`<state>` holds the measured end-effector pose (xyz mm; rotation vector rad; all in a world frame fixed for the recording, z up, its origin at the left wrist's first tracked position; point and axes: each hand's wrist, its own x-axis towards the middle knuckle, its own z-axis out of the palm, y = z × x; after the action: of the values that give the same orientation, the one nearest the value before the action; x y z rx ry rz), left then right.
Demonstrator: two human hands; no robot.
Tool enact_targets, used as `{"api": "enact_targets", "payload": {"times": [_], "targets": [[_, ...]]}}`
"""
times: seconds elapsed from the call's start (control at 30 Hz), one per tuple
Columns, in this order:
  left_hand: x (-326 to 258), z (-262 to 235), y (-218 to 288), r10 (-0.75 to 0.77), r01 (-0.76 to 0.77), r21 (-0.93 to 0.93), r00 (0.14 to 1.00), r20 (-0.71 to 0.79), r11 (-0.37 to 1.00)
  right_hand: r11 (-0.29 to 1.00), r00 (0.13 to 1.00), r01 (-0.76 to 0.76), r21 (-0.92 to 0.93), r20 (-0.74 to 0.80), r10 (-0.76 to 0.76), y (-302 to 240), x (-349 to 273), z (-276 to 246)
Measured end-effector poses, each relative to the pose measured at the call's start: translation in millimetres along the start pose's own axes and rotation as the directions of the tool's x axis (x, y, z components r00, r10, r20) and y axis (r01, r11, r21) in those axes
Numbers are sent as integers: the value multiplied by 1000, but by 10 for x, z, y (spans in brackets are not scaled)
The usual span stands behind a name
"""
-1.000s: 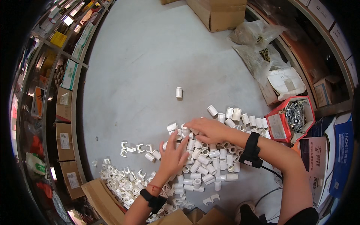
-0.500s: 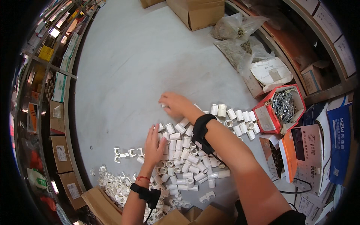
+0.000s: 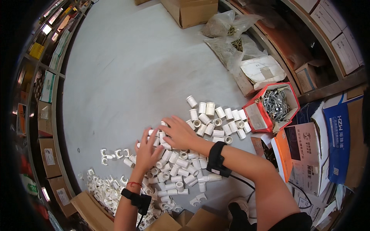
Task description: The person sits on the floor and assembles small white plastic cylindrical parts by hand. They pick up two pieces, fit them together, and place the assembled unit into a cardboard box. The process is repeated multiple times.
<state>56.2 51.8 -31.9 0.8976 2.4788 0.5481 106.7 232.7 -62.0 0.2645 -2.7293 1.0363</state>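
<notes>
My left hand (image 3: 147, 153) has its fingers spread along the left edge of a heap of short white plastic pipe couplings (image 3: 181, 161). My right hand (image 3: 178, 133) arches over the far edge of the heap, fingers apart, with a white coupling (image 3: 163, 124) at its fingertips. Between the two hands lie a few more couplings, partly covered by my fingers. Beyond my right wrist, more couplings (image 3: 210, 108) are scattered, some upright and some on their sides. Each wrist wears a black strap with a small device.
White U-shaped pipe clips (image 3: 108, 192) lie piled at the near left, a few loose ones (image 3: 104, 156) farther out. Open cardboard flaps (image 3: 192, 221) are at the near edge. A red box of metal hooks (image 3: 275, 106) and plastic bags (image 3: 231, 29) line the right; shelves (image 3: 58, 115) the left.
My right hand has come back toward me from the bare surface to the far edge of the coupling heap, close beside my left hand. The view has shifted, so surroundings appear farther left.
</notes>
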Motion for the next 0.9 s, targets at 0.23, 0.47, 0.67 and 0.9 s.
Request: {"api": "enact_targets", "payload": {"times": [0.23,0.47,0.67,0.9], "targets": [[-484,150,179,125,-138,142,987,97,980,998,988,42,-51,150,-34,-297,-540,-136],[-669,143,205,154,-166,94,980,124,982,979,993,25,-205,120,0,168,-241,-651],[-562,62,98,4,-2,51,999,-39,999,957,987,-148,-249,18,157,766,-269,-830],[-636,104,57,12,-12,31,1000,15,999,997,974,15,-70,228,1,416,-598,-697]]}}
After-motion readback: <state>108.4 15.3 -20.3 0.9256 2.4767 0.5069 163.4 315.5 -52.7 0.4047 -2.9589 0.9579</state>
